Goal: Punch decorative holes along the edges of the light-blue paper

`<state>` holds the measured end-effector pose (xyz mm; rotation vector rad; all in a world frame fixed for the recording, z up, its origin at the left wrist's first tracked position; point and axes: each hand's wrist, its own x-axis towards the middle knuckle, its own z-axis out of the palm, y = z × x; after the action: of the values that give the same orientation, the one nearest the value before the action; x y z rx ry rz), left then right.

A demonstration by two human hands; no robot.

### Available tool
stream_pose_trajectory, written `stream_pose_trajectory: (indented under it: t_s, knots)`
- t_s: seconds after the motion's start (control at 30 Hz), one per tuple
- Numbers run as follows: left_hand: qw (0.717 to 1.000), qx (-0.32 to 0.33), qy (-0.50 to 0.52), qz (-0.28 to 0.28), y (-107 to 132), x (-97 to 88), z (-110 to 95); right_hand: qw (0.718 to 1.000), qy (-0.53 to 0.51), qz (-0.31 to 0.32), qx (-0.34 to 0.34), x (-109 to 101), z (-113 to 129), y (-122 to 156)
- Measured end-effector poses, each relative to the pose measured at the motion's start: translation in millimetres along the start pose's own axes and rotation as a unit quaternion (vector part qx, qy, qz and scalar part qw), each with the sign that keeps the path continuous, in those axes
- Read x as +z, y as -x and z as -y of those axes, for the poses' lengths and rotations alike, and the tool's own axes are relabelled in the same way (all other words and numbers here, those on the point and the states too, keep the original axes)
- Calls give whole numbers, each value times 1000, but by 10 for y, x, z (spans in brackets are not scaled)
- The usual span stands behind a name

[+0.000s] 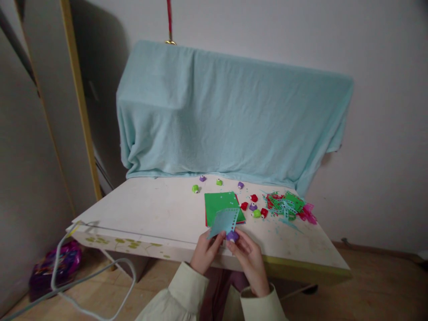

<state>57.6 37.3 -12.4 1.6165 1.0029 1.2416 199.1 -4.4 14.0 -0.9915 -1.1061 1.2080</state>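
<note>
Left hand holds paper, right hand punch, above cluttered white table.

Both my forearms are reaching forward and converging near the midline, the left sleeve and right sleeve covering them to the wrists. My left hand is angling up and rightward, its thumb pressing against curled fingers in a pinch. My right hand is lying just beside it, back facing upward, its fingers bending inward, the fingertips of both hands nearly meeting.
</note>
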Motion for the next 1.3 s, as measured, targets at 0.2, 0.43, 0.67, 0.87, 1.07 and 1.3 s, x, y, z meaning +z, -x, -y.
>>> stream_pose_trajectory:
  t_s: [0.2, 0.43, 0.67, 0.87, 1.07, 1.3]
  knots:
    - [1000, 11, 3, 10, 0, -11, -14, 1000, 16, -6, 1, -18, 11, 5]
    - [999, -1, 13, 41, 4, -43, -59, 999, 37, -3, -7, -20, -5, 4]
    - [998, -14, 26, 64, -4, -62, -48, 999, 42, -11, -10, -4, -9, 4]
    - [997, -14, 24, 68, -7, -66, -57, 999, 32, -14, -5, -7, -37, 3]
    - [997, -22, 24, 75, -6, -81, -42, 1000, 16, -8, 3, -4, -17, 5]
    - [996, -16, 9, 84, -13, -89, -16, 1000, 7, 7, 0, -33, -77, -15]
